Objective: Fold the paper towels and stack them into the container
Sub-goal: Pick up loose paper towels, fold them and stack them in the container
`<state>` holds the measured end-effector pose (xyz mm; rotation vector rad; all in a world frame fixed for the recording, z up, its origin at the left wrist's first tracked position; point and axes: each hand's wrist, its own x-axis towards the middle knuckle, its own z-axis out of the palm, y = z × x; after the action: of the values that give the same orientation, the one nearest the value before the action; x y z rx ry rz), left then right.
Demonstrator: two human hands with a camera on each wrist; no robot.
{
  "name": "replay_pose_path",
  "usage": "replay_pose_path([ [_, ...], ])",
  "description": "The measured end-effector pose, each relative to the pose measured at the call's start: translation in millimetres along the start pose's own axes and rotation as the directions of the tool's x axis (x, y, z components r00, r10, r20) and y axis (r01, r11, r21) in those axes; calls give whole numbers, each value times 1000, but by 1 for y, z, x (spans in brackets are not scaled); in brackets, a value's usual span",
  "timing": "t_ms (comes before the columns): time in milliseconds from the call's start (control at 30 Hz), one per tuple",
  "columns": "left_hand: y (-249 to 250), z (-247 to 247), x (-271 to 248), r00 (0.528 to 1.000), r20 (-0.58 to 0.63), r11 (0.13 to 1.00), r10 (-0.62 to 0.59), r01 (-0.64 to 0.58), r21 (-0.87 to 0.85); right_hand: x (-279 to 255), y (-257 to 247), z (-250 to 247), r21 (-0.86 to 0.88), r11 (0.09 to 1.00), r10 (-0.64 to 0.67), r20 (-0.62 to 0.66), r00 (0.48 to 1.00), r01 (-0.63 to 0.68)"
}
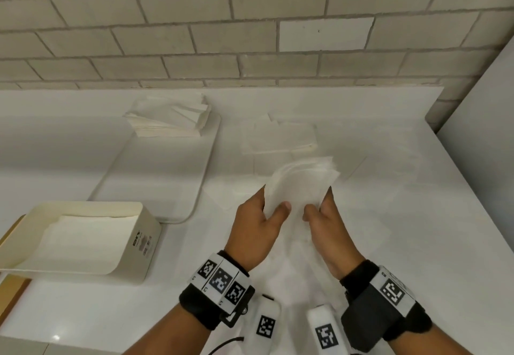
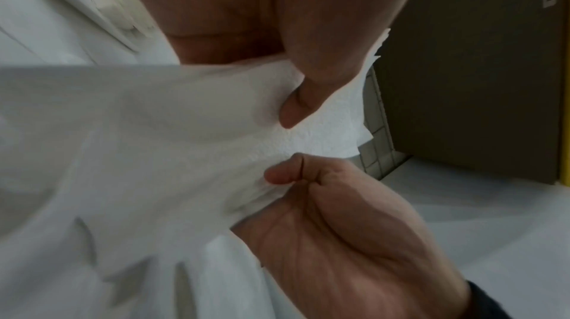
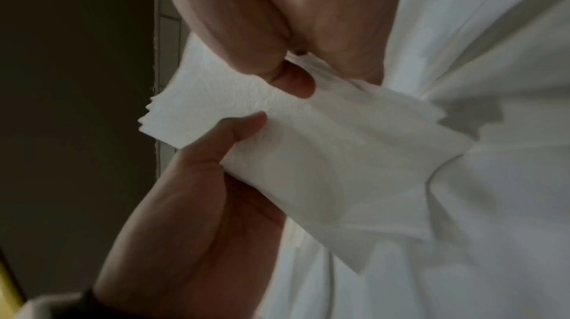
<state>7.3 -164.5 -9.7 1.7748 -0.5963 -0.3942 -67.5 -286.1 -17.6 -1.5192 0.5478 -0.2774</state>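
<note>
A white paper towel (image 1: 299, 187) hangs lifted above the counter, bent between my two hands. My left hand (image 1: 274, 199) pinches its left side with thumb and fingers, and my right hand (image 1: 318, 202) pinches its right side close by. In the left wrist view my left thumb (image 2: 303, 102) presses on the paper towel (image 2: 185, 143) while the right hand (image 2: 339, 231) grips it from below. The right wrist view shows the paper towel (image 3: 308, 148) gripped by both hands. The cream container (image 1: 139, 254) stands at the left with folded towels (image 1: 83, 238) lying flat inside.
A white tray (image 1: 155, 176) lies behind the container, with a stack of unfolded towels (image 1: 169, 118) at its far end. Another flat stack of towels (image 1: 278, 137) lies on the white counter (image 1: 389, 201) behind my hands. A brick wall (image 1: 250, 34) bounds the counter at the back.
</note>
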Motion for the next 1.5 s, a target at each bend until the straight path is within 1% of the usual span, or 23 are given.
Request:
replay_pose_path([
  [67, 5, 1, 2, 999, -46, 996, 1, -5, -85, 3, -5, 0, 55, 998, 14, 22, 1000, -15],
  [100, 5, 1, 3, 998, -58, 993, -16, 9, -120, 4, -6, -1, 42, 999, 20, 49, 999, -22],
  [167, 1, -4, 3, 995, -65, 989, -74, 65, -133, 1, -5, -2, -57, 998, 32, 85, 996, -28],
  [233, -2, -8, 4, 991, -73, 990, -115, 108, -89, -1, -7, -4, -140, 990, 34, 74, 997, -23],
  [267, -2, -10, 6, 988, -75, 987, -135, 128, -93, -1, -8, -6, -150, 988, 39, 69, 997, -28],
  [300, -1, -12, 8, 983, -78, 979, -166, 154, -136, -1, -9, -8, -143, 989, 52, 76, 996, -40],
  [333, -1, -15, 12, 973, -82, 954, -215, 191, -229, -2, -10, -8, -126, 991, 63, 90, 994, -51],
  [367, 1, -18, 15, 958, -77, 906, -275, 231, -356, -2, -11, -9, -108, 993, 58, 99, 993, -47],
  [400, 2, -21, 18, 943, -56, 839, -328, 264, -476, -3, -12, -10, -98, 995, 36, 102, 994, -26],
  [433, 4, -22, 20, 931, -22, 774, -364, 289, -563, -3, -13, -11, -89, 996, 6, 101, 995, 3],
  [467, 5, -23, 21, 924, 18, 734, -381, 314, -602, -4, -14, -11, -80, 996, -27, 96, 995, 35],
  [567, 4, -19, 17, 922, 89, 705, -377, 348, -618, -4, -13, -8, -95, 988, -118, 63, 991, 124],
  [667, 2, -19, 17, 919, 60, 683, -389, 331, -651, -6, -13, -9, -119, 976, -187, -42, 981, 181],
  [733, 1, -23, 18, 919, 36, 678, -392, 314, -665, -9, -13, -15, -128, 969, -221, -83, 972, 209],
  [767, 0, -25, 17, 919, 33, 674, -392, 312, -669, -11, -13, -18, -135, 969, -218, -87, 972, 205],
  [900, 0, -22, 14, 920, 52, 677, -388, 323, -661, -10, -10, -21, -119, 985, -135, -78, 988, 125],
  [1033, -2, -21, 11, 923, 37, 684, -384, 311, -659, -7, -11, -26, -122, 977, -191, -164, 968, 173],
  [1133, -4, -24, 9, 924, 26, 689, -381, 303, -659, -8, -13, -36, -161, 968, -224, -198, 954, 194],
  [1233, -4, -24, 9, 922, 22, 664, -386, 295, -687, -10, -17, -41, -171, 962, -242, -182, 953, 211],
  [1367, 5, -10, 3, 927, 100, 574, -363, 306, -760, -15, -29, -32, -186, 933, -323, -56, 945, 308],
  [1433, 8, -1, -1, 927, 141, 531, -348, 319, -785, -15, -35, -30, -199, 920, -356, -58, 933, 339],
  [1500, 8, 3, -4, 922, 156, 494, -354, 326, -806, -14, -44, -30, -186, 912, -384, -81, 920, 365],
])
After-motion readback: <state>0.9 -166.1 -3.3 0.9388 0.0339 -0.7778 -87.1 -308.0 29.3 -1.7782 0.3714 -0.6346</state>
